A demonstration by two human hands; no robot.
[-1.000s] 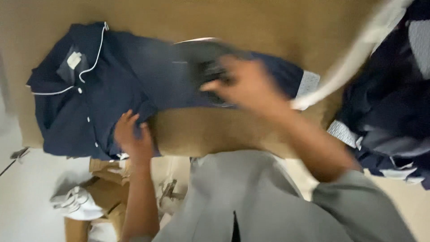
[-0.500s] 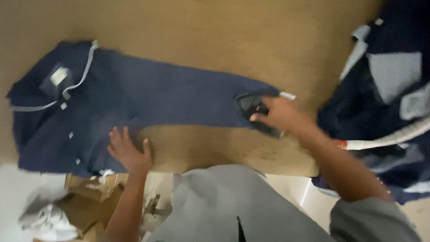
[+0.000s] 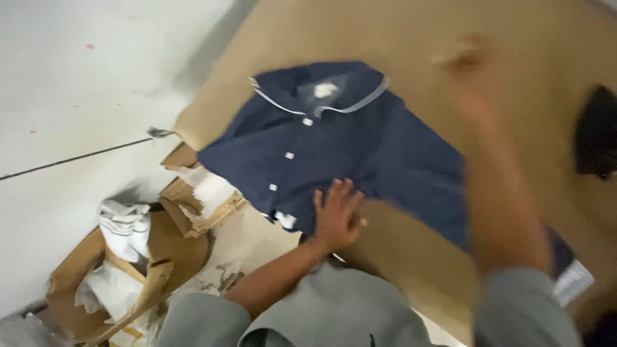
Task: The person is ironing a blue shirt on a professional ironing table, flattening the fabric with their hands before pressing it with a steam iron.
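Observation:
A navy button shirt [image 3: 360,141] with white piping on its collar lies spread on the brown table [image 3: 514,38]. My left hand [image 3: 337,215] rests flat on the shirt's lower edge near the table's front, fingers spread. My right hand [image 3: 466,61] is raised over the table beyond the shirt and is badly motion-blurred; its forearm crosses the shirt's right part. A black iron-like object [image 3: 598,132] sits at the right edge of view, apart from that hand. My grey top fills the bottom of the view.
On the white floor left of the table stand torn cardboard boxes [image 3: 154,257] holding white cloth [image 3: 125,225] and paper. A striped piece of fabric [image 3: 572,283] shows at the lower right.
The view has swung left and tilted. My right hand has left the black object and swept up over the table. My left hand stays on the shirt's lower edge.

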